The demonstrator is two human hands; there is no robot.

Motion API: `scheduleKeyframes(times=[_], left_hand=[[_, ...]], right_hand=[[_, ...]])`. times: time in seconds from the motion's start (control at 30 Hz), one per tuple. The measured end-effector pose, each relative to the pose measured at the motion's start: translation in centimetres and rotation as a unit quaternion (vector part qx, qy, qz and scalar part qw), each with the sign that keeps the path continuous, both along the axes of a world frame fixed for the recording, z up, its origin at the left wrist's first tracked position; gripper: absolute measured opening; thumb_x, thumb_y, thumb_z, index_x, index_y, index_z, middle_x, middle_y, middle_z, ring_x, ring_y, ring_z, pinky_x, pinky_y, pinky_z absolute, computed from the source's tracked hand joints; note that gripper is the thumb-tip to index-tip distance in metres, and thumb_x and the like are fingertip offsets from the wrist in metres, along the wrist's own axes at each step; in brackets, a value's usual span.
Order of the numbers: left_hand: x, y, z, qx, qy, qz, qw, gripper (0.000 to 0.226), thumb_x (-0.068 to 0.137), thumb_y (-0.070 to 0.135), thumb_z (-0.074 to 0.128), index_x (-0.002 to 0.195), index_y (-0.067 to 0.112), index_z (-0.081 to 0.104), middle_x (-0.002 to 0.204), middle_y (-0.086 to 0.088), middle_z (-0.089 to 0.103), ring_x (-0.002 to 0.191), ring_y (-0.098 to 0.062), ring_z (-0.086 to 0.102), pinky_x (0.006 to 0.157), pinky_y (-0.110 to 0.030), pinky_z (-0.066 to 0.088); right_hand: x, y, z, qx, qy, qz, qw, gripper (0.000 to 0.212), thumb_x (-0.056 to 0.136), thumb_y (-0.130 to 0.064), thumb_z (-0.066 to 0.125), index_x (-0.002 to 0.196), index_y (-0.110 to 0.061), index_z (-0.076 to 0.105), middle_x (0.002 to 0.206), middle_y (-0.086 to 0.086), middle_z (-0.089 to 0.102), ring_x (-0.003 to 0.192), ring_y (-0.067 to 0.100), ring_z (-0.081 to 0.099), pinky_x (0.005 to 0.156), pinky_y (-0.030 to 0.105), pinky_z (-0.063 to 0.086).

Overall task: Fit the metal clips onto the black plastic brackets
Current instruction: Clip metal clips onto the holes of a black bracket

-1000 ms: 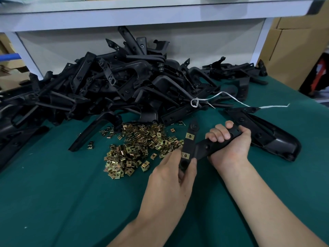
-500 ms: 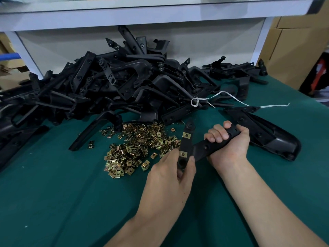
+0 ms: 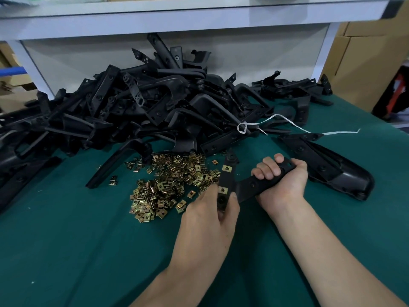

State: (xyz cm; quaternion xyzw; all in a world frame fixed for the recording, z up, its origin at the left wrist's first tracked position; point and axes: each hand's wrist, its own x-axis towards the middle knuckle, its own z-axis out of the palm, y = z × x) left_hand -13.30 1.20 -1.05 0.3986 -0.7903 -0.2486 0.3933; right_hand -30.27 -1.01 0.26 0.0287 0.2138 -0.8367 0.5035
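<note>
Scanning from left, we log big pile of black brackets (image 3: 132,111) at back, no clips visible on them; bulk of job left, we judge. Heap of metal clips (image 3: 172,180) lies loose on green mat (image 3: 66,240); no tray or bin holds them. Our left hand (image 3: 208,220) pinches lower end of held bracket (image 3: 247,187); two fitted clips (image 3: 226,168) on upright arm, hole below bare. Our right hand (image 3: 283,182) wraps other arm, fingers curled tight. Farther right, lone bracket (image 3: 327,165) on mat, clips not discernible. Cardboard boxes (image 3: 365,63) far right, contents hidden.
</note>
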Motion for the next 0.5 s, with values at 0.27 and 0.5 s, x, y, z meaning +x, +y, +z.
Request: scheduleKeyframes(times=[0.27,0.5], left_hand=[[-0.01,-0.13,-0.16,0.054,0.043,0.021,0.997,0.022,0.088,0.049,0.062,0.098,0.032,0.054,0.061,0.013,0.060,0.064,0.001,0.061,0.054,-0.011,0.043],[-0.28,0.07,-0.32,0.075,0.072,0.033,0.994,0.031,0.087,0.045,0.067,0.104,0.034,0.043,0.073,0.010,0.066,0.071,0.000,0.065,0.055,-0.016,0.050]], right_hand=[[-0.25,0.00,-0.17,-0.014,-0.009,0.000,1.000,0.042,0.091,-0.039,0.034,0.057,-0.018,0.047,0.049,-0.007,0.026,0.040,0.012,0.024,0.039,0.024,0.029],[-0.25,-0.07,-0.24,-0.009,-0.014,-0.001,1.000,0.042,0.090,-0.039,0.035,0.056,-0.018,0.048,0.049,-0.007,0.026,0.040,0.012,0.025,0.039,0.022,0.029]])
